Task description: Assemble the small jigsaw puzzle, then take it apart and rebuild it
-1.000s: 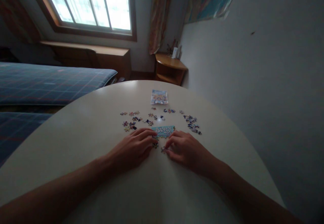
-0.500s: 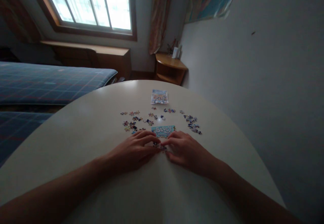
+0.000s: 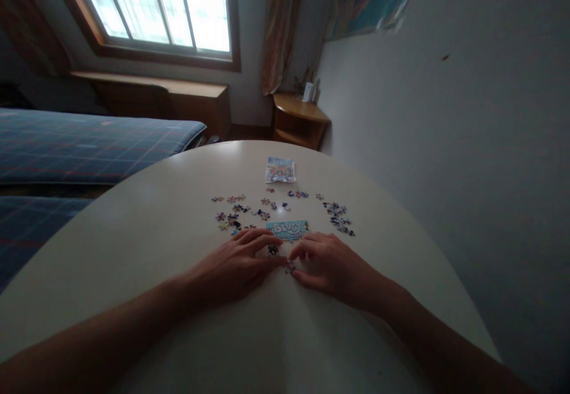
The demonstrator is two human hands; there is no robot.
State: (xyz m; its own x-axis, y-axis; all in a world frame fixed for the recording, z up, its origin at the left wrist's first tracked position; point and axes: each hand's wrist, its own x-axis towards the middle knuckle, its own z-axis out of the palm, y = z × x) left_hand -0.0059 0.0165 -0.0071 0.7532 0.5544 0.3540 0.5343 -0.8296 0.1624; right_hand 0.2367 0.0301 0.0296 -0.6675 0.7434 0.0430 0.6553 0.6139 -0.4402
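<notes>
My left hand point(image 3: 244, 257) lies on the table, fingers stretched forward and apart. Its fingers and thumb frame a small dark jigsaw piece cluster point(image 3: 273, 251). Close to the left thumb tip is a loose jigsaw piece point(image 3: 289, 267), and my right hand point(image 3: 327, 266) has its bent index finger and thumb closed about that piece. Just beyond both hands lies a joined light-blue puzzle strip point(image 3: 287, 229) with white "Bluey" lettering. Right-hand fingertips rest beside the strip's lower right corner. The hands partly cover the pieces between them.
Scattered jigsaw pieces point(image 3: 231, 219) spread to the left, with another pile point(image 3: 339, 217) on the right. A printed picture packet point(image 3: 280, 170) lies farther back on the round white table point(image 3: 178, 204). A plaid mattress point(image 3: 98, 148) stands at left; a white wall point(image 3: 467, 145) borders the right.
My right index finger has pulled back slightly toward me. The piece near the thumbs now sits apart from the dark cluster, which shows more clearly. My left hand has barely moved.
</notes>
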